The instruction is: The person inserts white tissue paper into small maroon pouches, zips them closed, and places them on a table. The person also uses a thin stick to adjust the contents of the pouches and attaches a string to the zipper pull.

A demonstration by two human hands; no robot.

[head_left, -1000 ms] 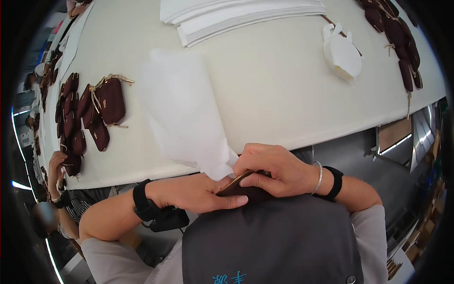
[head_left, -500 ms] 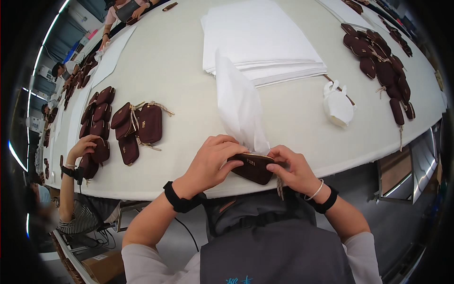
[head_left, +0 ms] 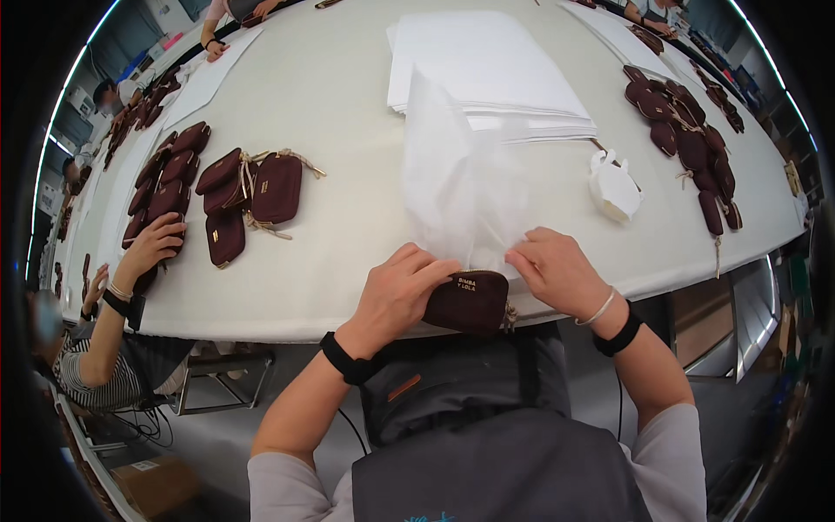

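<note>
On the near side of the white paper stack (head_left: pixel 487 65), the right hand (head_left: pixel 564 274) had shifted off the maroon zip pouch (head_left: pixel 470 309) to pinch the white tissue sheet (head_left: pixel 439 174) rising at its opening, leaving the pouch steadied by the left hand's (head_left: pixel 391 291) grip alone.

Pouch (head_left: pixel 474 311) before sheet stack (head_left: pixel 509 70)

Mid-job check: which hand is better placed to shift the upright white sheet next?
Probably the right hand: its fingertips are at the lower right edge of the white sheet, beside the maroon pouch. The left hand grips the pouch's upper left, so it can steady it.
</note>
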